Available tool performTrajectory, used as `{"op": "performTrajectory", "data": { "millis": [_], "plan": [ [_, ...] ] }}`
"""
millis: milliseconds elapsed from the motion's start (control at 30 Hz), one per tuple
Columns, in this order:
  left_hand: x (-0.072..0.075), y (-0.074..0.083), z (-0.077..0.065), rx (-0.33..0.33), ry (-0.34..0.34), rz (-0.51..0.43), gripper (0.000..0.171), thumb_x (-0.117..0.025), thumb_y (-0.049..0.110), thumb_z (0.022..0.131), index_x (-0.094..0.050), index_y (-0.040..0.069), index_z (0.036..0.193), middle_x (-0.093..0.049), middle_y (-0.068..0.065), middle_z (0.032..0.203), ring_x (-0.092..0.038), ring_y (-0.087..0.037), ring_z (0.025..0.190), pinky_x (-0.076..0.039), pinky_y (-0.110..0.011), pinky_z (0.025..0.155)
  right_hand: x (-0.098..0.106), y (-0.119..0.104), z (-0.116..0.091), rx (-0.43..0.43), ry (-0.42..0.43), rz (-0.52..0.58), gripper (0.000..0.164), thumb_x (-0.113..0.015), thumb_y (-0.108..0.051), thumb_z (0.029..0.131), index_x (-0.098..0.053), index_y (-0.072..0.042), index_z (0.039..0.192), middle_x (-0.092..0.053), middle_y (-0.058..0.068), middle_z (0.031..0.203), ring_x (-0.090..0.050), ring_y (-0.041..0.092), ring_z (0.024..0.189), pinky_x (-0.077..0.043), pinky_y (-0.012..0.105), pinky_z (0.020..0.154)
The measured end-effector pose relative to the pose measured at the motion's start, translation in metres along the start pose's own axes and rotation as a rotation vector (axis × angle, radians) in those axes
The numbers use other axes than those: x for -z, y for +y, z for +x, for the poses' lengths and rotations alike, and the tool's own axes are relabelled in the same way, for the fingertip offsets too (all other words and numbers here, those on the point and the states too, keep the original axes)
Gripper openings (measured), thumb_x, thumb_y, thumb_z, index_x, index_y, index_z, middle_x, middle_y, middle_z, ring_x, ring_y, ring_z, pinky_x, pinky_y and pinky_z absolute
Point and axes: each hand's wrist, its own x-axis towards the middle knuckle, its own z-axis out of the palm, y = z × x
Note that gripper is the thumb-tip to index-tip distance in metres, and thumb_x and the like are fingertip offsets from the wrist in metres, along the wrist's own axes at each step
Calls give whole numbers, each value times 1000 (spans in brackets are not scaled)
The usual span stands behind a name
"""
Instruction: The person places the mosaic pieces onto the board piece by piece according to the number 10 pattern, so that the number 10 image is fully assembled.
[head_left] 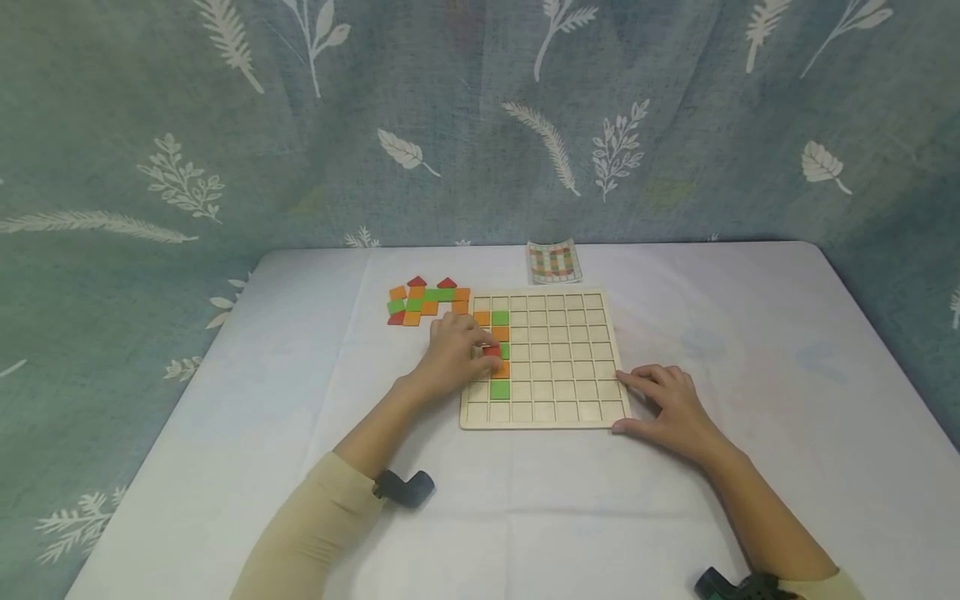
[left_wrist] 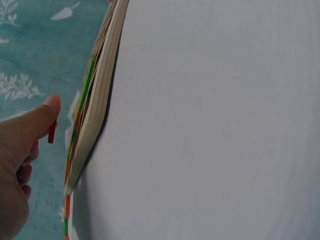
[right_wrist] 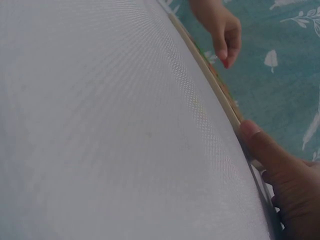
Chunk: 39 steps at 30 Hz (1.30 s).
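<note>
In the head view my left hand (head_left: 452, 354) pinches a small red tile (head_left: 491, 352) over the left part of a pale wooden grid board (head_left: 558, 358). The left wrist view shows that red tile (left_wrist: 52, 132) edge-on between thumb and fingers, raised off the board. A column of green and orange tiles (head_left: 500, 389) fills several squares near the board's left side, with an orange tile (head_left: 482, 318) beside its top. My right hand (head_left: 671, 412) rests against the board's right edge, its thumb at the near corner and a fingertip farther up that edge.
Loose orange, green and red tiles (head_left: 414, 305) lie in a cluster beyond the board's far left corner. Behind the board is a card (head_left: 554, 262) printed with a coloured grid pattern. A white cloth (head_left: 547, 500) covers the table; a leaf-patterned curtain (head_left: 465, 125) hangs behind.
</note>
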Motion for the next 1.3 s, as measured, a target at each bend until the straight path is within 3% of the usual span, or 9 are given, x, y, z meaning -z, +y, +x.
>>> {"op": "performTrajectory", "data": {
  "millis": [200, 433, 633, 833, 1300],
  "plan": [
    [-9, 19, -1, -53, -10, -30, 32, -75, 40, 78, -73, 17, 99, -57, 3, 97, -38, -19, 94, -24, -40, 84, 0, 0, -1, -11, -5, 16, 71, -86, -33, 58, -64, -6, 120, -58, 10, 106, -45, 22, 92, -29, 41, 82],
    [-20, 41, -4, -86, -31, -46, 29, -74, 41, 79, -72, 19, 98, -51, 6, 84, -37, -17, 89, -25, -39, 82, 0, -1, -1, 1, 0, 21, 72, -87, -32, 56, -64, -5, 119, -58, 11, 106, -45, 24, 92, -28, 42, 82],
    [-32, 56, -5, -122, -33, -5, 29, -73, 43, 79, -73, 19, 95, -55, 6, 88, -39, -15, 87, -27, -36, 79, 1, -1, -1, -6, -5, 20, 72, -87, -31, 57, -64, -5, 119, -58, 11, 107, -45, 24, 93, -28, 41, 82],
    [-41, 63, -7, -134, -7, 36, 28, -73, 45, 78, -74, 22, 93, -57, 7, 87, -39, -14, 83, -27, -35, 77, 1, -2, 0, -8, -2, 20, 70, -86, -32, 59, -64, -5, 119, -59, 10, 106, -45, 23, 91, -28, 40, 80],
    [-44, 64, -12, -93, 39, -9, 31, -74, 43, 76, -74, 21, 99, -57, 7, 90, -41, -14, 85, -29, -37, 81, 1, -2, 0, 2, 4, 26, 70, -86, -32, 59, -64, -5, 119, -59, 11, 105, -45, 24, 90, -28, 41, 80]
  ]
}}
